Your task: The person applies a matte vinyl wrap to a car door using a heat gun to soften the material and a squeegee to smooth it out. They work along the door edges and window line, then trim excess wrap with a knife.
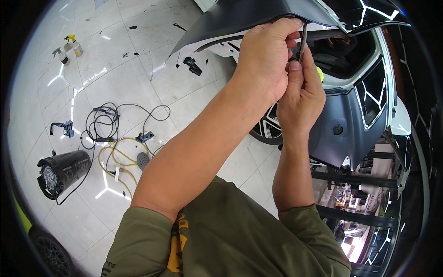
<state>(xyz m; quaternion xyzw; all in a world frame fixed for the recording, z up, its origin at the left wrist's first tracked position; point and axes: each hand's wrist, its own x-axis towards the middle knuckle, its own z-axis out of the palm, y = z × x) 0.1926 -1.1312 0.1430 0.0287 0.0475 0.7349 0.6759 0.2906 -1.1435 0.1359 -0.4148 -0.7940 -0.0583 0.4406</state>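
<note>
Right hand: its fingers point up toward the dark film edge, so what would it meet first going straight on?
Probably the dark film sheet: the right hand already pinches its edge beside the left hand. Depth is unclear.

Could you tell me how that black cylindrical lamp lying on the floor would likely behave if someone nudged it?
The black cylindrical lamp lies on its side on glossy tile, so it would probably roll. Its cable might check it. It looks fairly heavy.
</note>
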